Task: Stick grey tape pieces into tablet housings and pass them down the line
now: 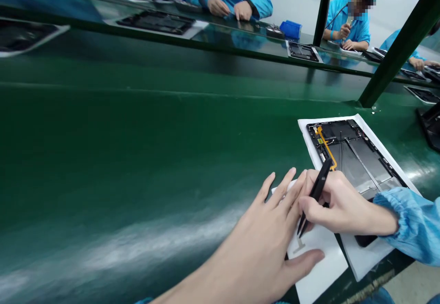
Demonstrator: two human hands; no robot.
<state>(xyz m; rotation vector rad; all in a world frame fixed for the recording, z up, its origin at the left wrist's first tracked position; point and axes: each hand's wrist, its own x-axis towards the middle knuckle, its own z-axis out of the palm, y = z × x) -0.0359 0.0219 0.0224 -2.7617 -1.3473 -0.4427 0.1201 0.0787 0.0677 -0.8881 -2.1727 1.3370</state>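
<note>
My left hand (257,244) lies flat with fingers spread on a white sheet (321,267), holding nothing. My right hand (343,205) grips black tweezers (318,194), their tips pointing down near a small grey T-shaped strip (299,247) on that sheet. Beyond the hands, an opened black tablet housing (357,153) rests on white paper (378,134). An orange flex cable (326,146) runs along its left side. My right hand partly covers the housing's near edge, and the tweezers' upper end crosses in front of it.
A wide green conveyor belt (103,134) fills the left. Several similar black housings on paper sit farther along it. Co-workers in blue sleeves sit across the line, near a blue bin (291,29). A dark green post (400,47) rises at the right.
</note>
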